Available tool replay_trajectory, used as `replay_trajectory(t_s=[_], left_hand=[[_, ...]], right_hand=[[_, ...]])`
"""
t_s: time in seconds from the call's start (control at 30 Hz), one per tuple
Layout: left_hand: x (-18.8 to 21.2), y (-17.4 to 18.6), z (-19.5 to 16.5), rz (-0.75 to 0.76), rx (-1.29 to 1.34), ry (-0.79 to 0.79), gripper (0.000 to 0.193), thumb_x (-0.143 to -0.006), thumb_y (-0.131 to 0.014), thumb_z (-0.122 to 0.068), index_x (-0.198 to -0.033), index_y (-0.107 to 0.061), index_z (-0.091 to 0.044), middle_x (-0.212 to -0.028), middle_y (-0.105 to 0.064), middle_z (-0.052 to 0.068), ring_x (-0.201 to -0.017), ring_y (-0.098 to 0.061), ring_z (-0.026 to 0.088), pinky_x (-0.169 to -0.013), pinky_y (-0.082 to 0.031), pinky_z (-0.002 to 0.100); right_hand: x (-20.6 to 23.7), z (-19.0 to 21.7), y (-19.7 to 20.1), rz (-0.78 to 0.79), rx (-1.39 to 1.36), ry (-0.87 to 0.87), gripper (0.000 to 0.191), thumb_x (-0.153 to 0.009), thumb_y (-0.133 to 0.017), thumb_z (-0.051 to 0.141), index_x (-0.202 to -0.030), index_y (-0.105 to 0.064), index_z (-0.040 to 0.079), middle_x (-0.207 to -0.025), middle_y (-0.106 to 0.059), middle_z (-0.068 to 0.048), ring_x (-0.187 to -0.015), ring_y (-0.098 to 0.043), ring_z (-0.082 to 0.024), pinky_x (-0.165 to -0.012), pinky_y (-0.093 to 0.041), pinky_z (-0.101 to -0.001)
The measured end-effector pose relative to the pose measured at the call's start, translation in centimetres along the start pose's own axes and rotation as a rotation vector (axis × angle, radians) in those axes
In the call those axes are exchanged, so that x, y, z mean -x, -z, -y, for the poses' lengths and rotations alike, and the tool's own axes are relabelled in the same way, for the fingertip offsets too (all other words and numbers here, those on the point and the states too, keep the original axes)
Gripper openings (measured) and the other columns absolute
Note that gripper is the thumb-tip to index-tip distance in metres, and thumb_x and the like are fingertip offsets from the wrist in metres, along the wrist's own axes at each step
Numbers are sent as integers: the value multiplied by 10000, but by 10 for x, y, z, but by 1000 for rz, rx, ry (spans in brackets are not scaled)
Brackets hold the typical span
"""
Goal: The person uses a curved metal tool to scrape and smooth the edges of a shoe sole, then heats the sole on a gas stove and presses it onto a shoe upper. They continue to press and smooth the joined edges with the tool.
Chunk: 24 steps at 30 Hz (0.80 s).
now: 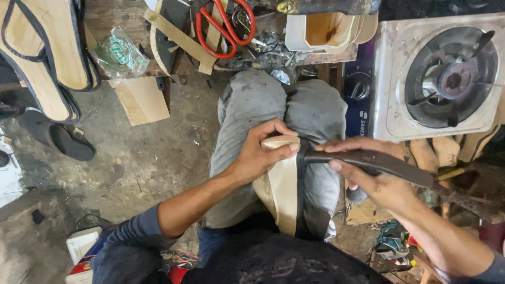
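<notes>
A tan shoe sole [284, 189] with a black rim rests on my lap over grey trousers [252, 105]. My left hand [263, 150] grips the sole's upper end, thumb across its tip. My right hand [368, 176] holds a long dark strip or tool [379, 160] whose end meets the sole's black edge just right of my left thumb. Both forearms reach in from the bottom of the head view.
A single-burner gas stove [447, 73] stands at the upper right. Red-handled scissors [226, 26] lie on a cluttered wooden bench with tan strips. Soles with black edging [42, 52] lean at the upper left; a black sandal [63, 139] lies on the concrete floor.
</notes>
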State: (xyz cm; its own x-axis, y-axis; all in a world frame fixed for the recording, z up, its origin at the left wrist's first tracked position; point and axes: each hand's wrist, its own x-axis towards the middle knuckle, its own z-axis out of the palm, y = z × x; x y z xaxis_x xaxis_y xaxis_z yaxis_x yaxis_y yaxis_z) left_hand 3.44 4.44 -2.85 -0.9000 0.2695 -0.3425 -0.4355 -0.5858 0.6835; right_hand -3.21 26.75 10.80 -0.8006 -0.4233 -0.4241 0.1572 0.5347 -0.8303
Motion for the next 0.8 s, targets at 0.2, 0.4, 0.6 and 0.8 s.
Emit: replay_trajectory(t_s=[0.2,0.4,0.6,0.8], left_hand=[[-7,2,4,1,-154,-100,134,-954,-692,-51,-1074,-658,-1,-1038,-707,46,-981,-658,92,-868,-544,253],[19,-3,4,-36,-189,-236,96,-1033,-625,-123,-1045,-647,-30,-967,-677,2,-890,-600,60,-775,-498,235],[54,-43,-58,24,-487,-598,127,-1070,-626,-79,-1008,-699,4,-994,-674,21,-923,-593,82,-837,-490,234],[91,-84,-152,220,-793,-975,84,-962,-724,-45,-1032,-705,-2,-1092,-701,83,-1027,-709,192,-910,-584,282]], right_hand=[[-1,-4,5,13,-196,-150,245,-835,-754,99,-1053,-764,-14,-1010,-797,-149,-463,-545,-105,-412,-447,-243],[48,-21,-41,-66,-755,1,267,-909,-692,89,-1142,-650,-33,-1212,-725,-231,-505,-538,-115,-440,-454,-262],[82,-33,-53,-74,-1075,215,272,-938,-686,107,-1169,-643,-30,-1259,-707,-263,-541,-558,-138,-474,-484,-300],[110,-52,-62,-52,5,586,299,-930,-725,36,-1228,-704,19,-1242,-759,-182,-1105,-739,-317,-948,-578,-419]])
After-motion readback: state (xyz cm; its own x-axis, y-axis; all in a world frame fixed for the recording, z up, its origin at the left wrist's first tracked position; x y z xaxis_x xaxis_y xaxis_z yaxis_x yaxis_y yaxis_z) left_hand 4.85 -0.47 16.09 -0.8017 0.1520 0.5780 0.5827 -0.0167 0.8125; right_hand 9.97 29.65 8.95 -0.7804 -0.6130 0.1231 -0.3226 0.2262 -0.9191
